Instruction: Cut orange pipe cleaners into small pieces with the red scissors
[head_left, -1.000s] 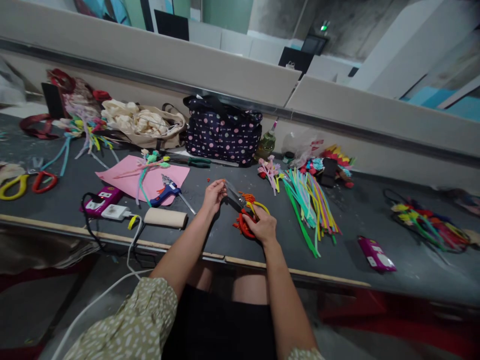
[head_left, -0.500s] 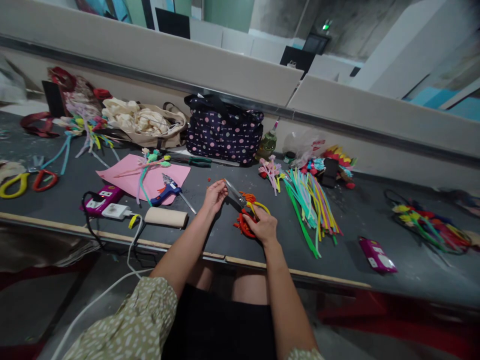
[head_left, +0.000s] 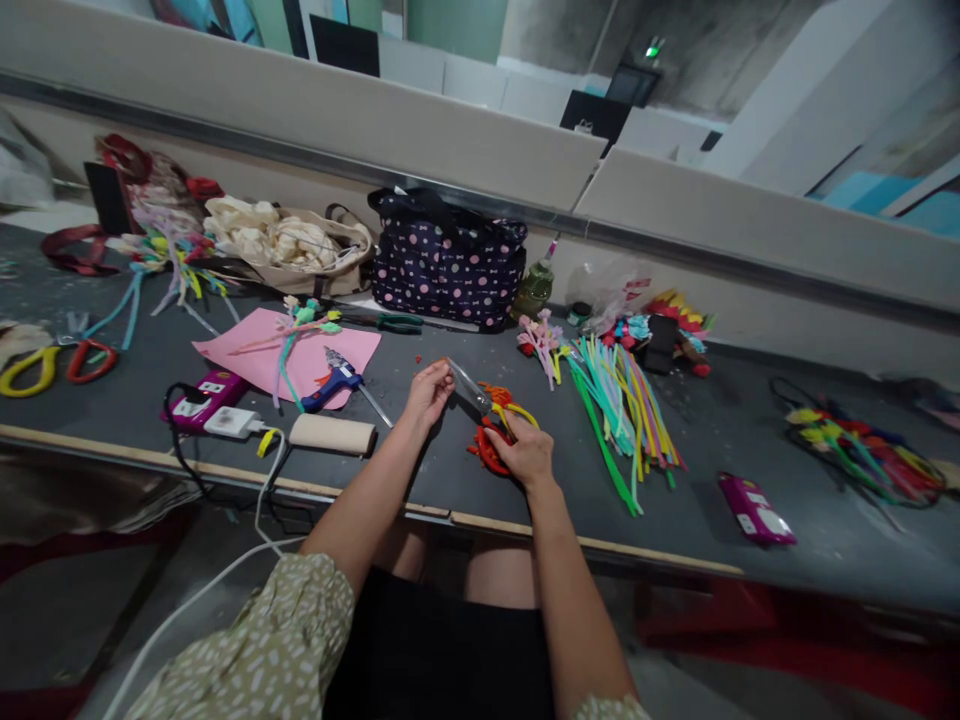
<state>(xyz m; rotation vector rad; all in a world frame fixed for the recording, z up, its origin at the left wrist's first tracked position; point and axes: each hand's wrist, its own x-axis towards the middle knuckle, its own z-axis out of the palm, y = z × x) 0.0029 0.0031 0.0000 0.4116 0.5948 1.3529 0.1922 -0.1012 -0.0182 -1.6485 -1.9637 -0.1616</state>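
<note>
My right hand [head_left: 528, 452] is wrapped round the red and yellow handles of a pair of scissors [head_left: 484, 402], whose metal blades point up and left. At the blade tips is my left hand [head_left: 432, 390], its fingers pinched together; anything between them is too small to make out. Orange-red pieces [head_left: 495, 394] lie on the dark table beside and beneath the scissors. A tiny red bit [head_left: 418, 359] rests just beyond my left hand.
Left are a pink sheet [head_left: 255, 335], a blue glue gun [head_left: 334, 386], a beige roll [head_left: 332, 435] and a purple power strip [head_left: 206, 400]. Colourful pipe cleaners [head_left: 626, 405] lie right. A dotted dark bag [head_left: 450, 262] stands behind; another purple block [head_left: 755, 510] sits far right.
</note>
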